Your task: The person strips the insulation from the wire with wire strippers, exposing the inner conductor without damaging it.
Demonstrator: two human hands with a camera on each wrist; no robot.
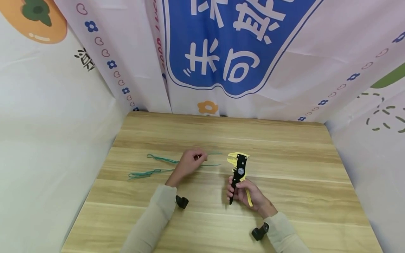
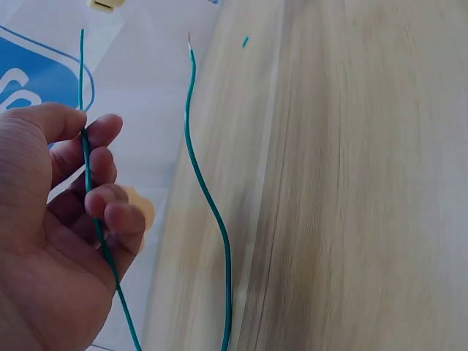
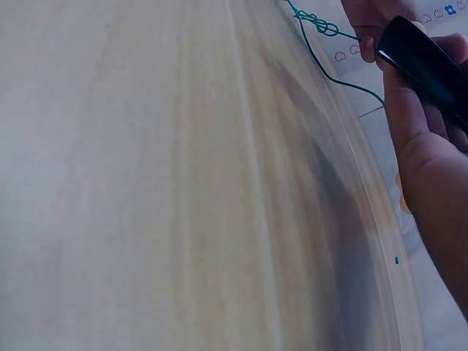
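Note:
My left hand point(image 1: 190, 162) pinches a green wire point(image 2: 87, 157) between thumb and forefinger, with a short length of its end point(image 2: 82, 62) standing out past the fingertips. A second green wire point(image 2: 208, 197) lies on the table beside the hand, bare metal strands showing at its tip. In my right hand point(image 1: 250, 195) is a black and yellow wire stripper point(image 1: 242, 165), gripped by its handles, its jaws turned toward the left hand and apart from the wires. The right wrist view shows a black handle point(image 3: 420, 62) in the right hand.
Two looped bundles of green wire, one farther back point(image 1: 162, 159) and one nearer point(image 1: 143, 174), lie left of my left hand on the wooden table point(image 1: 284, 158). A tiny green piece point(image 2: 245, 42) sits on the tabletop. A printed cloth point(image 1: 281, 88) hangs behind the table.

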